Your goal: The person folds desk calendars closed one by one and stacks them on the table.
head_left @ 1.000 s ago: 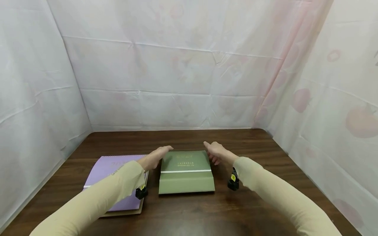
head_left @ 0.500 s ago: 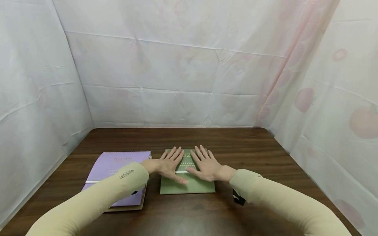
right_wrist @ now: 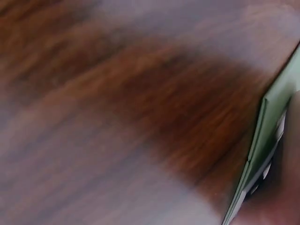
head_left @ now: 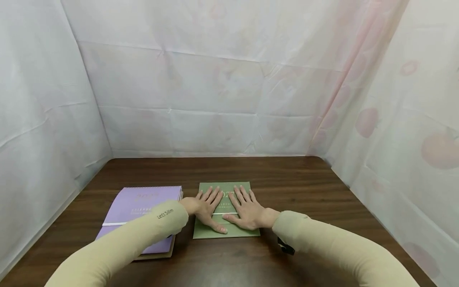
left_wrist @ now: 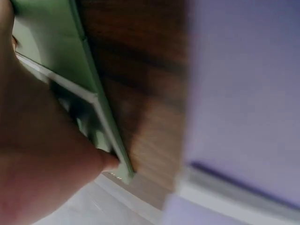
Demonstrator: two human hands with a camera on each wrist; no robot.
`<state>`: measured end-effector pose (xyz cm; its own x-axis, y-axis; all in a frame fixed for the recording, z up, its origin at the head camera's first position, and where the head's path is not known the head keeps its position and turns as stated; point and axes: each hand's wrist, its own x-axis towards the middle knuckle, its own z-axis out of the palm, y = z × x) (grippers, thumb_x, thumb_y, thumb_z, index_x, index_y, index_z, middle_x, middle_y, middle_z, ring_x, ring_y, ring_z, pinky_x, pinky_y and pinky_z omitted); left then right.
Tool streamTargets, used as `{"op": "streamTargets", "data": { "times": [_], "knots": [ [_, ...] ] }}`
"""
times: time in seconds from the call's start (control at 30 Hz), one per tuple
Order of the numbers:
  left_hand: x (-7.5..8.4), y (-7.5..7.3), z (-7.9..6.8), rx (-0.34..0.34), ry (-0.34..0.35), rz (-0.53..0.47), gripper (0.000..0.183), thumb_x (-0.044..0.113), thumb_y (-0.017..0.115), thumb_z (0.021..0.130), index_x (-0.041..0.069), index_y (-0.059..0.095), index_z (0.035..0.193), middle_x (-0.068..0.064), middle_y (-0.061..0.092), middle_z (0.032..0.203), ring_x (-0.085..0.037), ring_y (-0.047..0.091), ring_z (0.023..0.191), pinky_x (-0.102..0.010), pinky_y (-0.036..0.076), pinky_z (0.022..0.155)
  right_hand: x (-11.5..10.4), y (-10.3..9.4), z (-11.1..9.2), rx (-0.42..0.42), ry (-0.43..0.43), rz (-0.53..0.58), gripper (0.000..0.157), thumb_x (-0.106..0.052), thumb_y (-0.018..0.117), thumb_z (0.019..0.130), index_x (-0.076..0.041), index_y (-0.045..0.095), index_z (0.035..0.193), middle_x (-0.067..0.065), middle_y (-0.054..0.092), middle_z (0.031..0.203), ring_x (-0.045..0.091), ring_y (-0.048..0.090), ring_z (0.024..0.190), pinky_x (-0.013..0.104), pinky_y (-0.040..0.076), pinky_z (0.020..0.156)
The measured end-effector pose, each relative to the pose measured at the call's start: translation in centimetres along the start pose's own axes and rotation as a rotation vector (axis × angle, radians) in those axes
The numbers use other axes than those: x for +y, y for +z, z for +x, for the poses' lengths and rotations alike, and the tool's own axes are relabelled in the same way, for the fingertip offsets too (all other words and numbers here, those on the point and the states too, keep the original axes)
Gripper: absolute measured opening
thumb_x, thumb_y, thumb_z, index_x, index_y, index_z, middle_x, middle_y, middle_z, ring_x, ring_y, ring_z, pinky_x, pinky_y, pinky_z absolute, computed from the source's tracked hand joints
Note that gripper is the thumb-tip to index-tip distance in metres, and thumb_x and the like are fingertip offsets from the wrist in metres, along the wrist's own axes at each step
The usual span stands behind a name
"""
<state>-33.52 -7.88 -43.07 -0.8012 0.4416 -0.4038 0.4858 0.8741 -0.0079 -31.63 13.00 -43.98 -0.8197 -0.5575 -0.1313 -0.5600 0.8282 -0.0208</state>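
A green 2027 calendar (head_left: 244, 232) with a white band (head_left: 219, 214) across it lies on the wooden table in the head view. Both hands rest on its cover with fingers spread: the left hand (head_left: 207, 209) on its left half, the right hand (head_left: 249, 211) on its right half. Gold lettering shows partly between them. From the left wrist, the calendar's green edge (left_wrist: 101, 91) and part of the hand are visible. The right wrist view catches only a strip of green cover (right_wrist: 276, 101) beside the blurred hand.
A purple calendar (head_left: 143, 199) with a white band lies left of the green one, partly under the left sleeve (head_left: 143, 227). Brown table (head_left: 308, 187) surrounds them. White sheets (head_left: 215, 87) hang behind and at both sides.
Both hands have come from the green calendar's sides onto its cover. The calendar, raised in the middle earlier, now lies flatter under them. The purple calendar stays in place.
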Motion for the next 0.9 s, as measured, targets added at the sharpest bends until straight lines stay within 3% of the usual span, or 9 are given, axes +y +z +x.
{"op": "streamTargets", "data": {
  "times": [0.1, 0.23, 0.43, 0.9],
  "knots": [
    [0.7, -0.4, -0.6, -0.076, -0.052, 0.070, 0.133, 0.101, 0.036, 0.057, 0.026, -0.014, 0.154, 0.002, -0.021, 0.162, -0.022, -0.017, 0.150, -0.050, -0.001, 0.123, -0.3, 0.1, -0.2, -0.011, -0.009, 0.006, 0.087, -0.073, 0.016, 0.094, -0.014, 0.004, 0.157, 0.016, -0.006, 0.163, 0.035, -0.005, 0.151, 0.060, 0.009, 0.119],
    [1.9, -1.8, -2.2, -0.125, -0.090, 0.090, 0.127, 0.095, 0.041, 0.064, 0.025, -0.012, 0.155, 0.001, -0.019, 0.163, -0.022, -0.014, 0.151, -0.049, 0.002, 0.123, -0.4, 0.1, -0.3, -0.007, -0.007, 0.003, 0.087, -0.073, 0.016, 0.094, -0.014, 0.006, 0.157, 0.016, -0.005, 0.163, 0.035, -0.004, 0.151, 0.060, 0.009, 0.119],
    [2.6, -3.1, -3.2, -0.112, -0.103, 0.107, 0.122, 0.091, 0.045, 0.068, 0.024, -0.008, 0.156, 0.000, -0.013, 0.164, -0.023, -0.009, 0.152, -0.048, 0.008, 0.123, -0.1, 0.3, 0.1, 0.007, -0.005, -0.012, 0.088, -0.074, 0.015, 0.093, -0.014, 0.006, 0.157, 0.017, -0.005, 0.163, 0.035, -0.005, 0.151, 0.061, 0.008, 0.119],
    [2.8, -3.0, -2.9, -0.123, -0.108, 0.092, 0.124, 0.091, 0.046, 0.068, 0.023, -0.008, 0.156, -0.002, -0.013, 0.164, -0.024, -0.011, 0.152, -0.049, 0.006, 0.123, 0.0, 0.4, 0.1, 0.007, 0.002, 0.000, 0.088, -0.075, 0.015, 0.092, -0.016, 0.005, 0.157, 0.015, -0.006, 0.163, 0.034, -0.007, 0.151, 0.061, 0.008, 0.119]
  ]
}}
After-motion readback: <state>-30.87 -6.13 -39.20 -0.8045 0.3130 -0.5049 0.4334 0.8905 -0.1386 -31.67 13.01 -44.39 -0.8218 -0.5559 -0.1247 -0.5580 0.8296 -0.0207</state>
